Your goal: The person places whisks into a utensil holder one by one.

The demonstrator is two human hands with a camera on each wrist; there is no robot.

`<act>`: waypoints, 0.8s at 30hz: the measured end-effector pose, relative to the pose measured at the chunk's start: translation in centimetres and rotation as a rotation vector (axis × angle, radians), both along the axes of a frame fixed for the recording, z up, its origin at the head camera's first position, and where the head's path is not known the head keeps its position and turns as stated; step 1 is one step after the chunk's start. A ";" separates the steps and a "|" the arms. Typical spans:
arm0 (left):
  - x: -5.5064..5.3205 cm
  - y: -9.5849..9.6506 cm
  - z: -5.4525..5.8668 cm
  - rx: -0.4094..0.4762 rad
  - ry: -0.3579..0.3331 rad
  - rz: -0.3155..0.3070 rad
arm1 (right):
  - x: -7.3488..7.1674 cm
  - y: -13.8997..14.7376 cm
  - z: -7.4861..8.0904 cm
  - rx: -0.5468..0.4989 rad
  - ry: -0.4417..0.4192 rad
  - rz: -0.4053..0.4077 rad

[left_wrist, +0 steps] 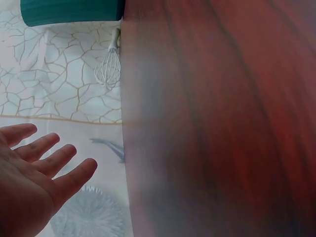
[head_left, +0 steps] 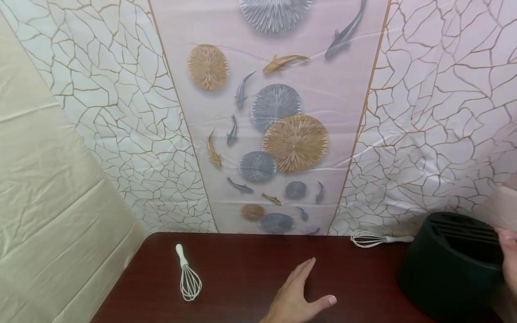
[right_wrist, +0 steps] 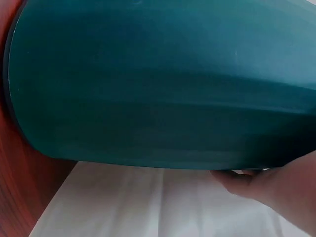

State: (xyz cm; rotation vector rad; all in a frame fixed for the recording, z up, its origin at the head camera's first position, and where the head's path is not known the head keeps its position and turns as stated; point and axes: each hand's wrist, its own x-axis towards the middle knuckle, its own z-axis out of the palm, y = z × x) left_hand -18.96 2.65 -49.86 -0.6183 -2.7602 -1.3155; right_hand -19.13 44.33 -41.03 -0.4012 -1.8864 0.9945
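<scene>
A dark green knife block [head_left: 448,269] with slots and a wide opening in its top stands at the right of the table. My right hand [head_left: 510,258], cut off by the frame edge, grips its right rim. In the right wrist view that hand [right_wrist: 266,185] lies against the side of the block, its fingertips mostly hidden. Over the middle of the table my left hand [head_left: 292,296] is held with fingers extended and thumb spread, holding nothing. The left wrist view also shows the left hand [left_wrist: 37,182] with its fingers apart.
A white whisk [head_left: 187,276] lies on the left of the dark red table [head_left: 242,269]. Another whisk [head_left: 379,239] lies along the back edge, beside the block. A patterned cloth [head_left: 274,134] hangs behind the table, and a cream cloth [head_left: 52,202] at the left.
</scene>
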 end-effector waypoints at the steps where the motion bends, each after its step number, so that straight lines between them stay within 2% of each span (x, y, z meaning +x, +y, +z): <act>1: 0.0 0.2 0.0 0.003 0.002 -0.002 | 0.2 -0.4 0.2 -0.057 -0.100 -0.017; 3: 0.1 0.6 0.1 0.015 0.003 -0.007 | 0.4 -0.7 0.7 -0.098 -0.227 0.013; 7: 0.2 1.3 0.2 0.035 0.000 -0.005 | 0.7 -0.9 0.8 -0.055 -0.355 0.090; 11: 0.3 1.9 0.5 0.067 -0.010 -0.003 | 0.9 -0.8 0.7 0.016 -0.352 0.156; 15: 0.3 2.4 0.7 0.098 0.009 -0.012 | 1.4 -1.2 0.9 0.006 -0.380 0.215; 19: 0.3 2.9 1.0 0.114 0.022 -0.017 | 1.9 -2.0 1.2 -0.007 -0.454 0.246; 24: 0.4 3.5 1.5 0.114 0.019 -0.013 | 2.2 -2.2 1.3 0.074 -0.571 0.300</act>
